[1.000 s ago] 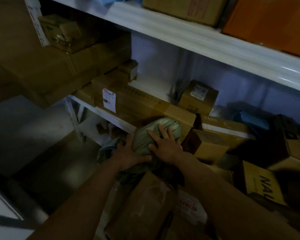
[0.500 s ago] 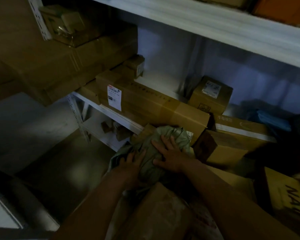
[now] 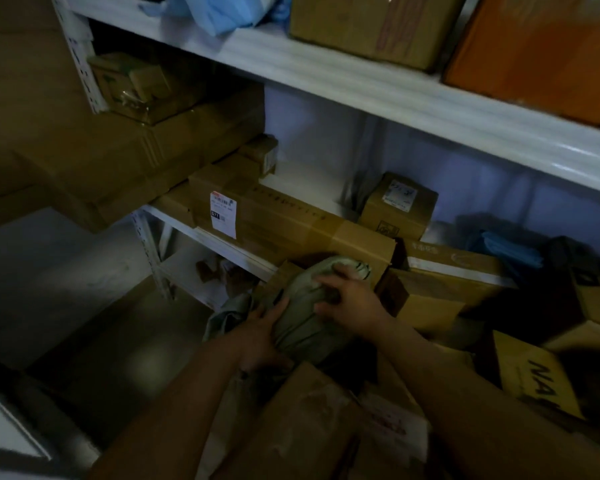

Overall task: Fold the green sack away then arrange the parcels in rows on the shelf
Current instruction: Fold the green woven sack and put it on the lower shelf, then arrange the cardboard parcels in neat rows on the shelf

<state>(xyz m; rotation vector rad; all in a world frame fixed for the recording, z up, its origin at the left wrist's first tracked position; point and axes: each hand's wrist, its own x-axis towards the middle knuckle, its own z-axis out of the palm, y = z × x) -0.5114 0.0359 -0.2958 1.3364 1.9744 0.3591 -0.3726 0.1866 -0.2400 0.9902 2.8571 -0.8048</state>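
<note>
The green sack [image 3: 303, 306] lies bundled into a thick roll at the front edge of the lower shelf [image 3: 201, 233], wedged among the parcels. Its long axis runs from the near left up toward the far right, with its far end butting against the long labelled carton [image 3: 291, 223] and a loose tail of fabric spilling off to the left over the shelf edge. Both hands are on it. The left hand [image 3: 265, 336] grips the near, lower end from the left side, its fingers [image 3: 278, 306] curled round the roll. The right hand [image 3: 352, 303] lies across the upper part from the right, its fingers [image 3: 326, 280] bent over the top of the bundle and pressing down into the cloth. Neither hand is nearer by much; the left one holds the end closest to the person, the right one the end closest to the cartons.

By my reading the folding is well along but not finished, since the tail on the left hangs free. The next move probably calls for tucking that tail in along the roll's axis. Parcels such as the small box [image 3: 400, 207] farther back and the open carton [image 3: 437, 292] to the right sit at odd angles, so the arranging looks barely begun.
</note>
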